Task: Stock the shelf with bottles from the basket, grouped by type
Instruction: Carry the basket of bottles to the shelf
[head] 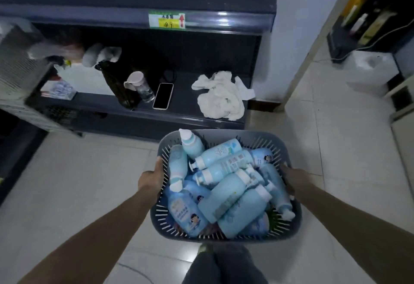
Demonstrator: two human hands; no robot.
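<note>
We count one grey slatted basket, heaped with pale blue bottles; about a dozen show, though those underneath are hidden, so we cannot give an exact number. Two hands grip it, the left hand and the right hand. On the far shelf we see one phone, one crumpled white cloth, one clear bottle with a pink cap, one dark bottle and one price tag.

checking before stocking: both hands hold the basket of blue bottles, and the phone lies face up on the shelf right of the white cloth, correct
Not quite. In the head view the phone lies left of the white cloth on the shelf. The rest holds: left hand and right hand hold the basket.
</note>
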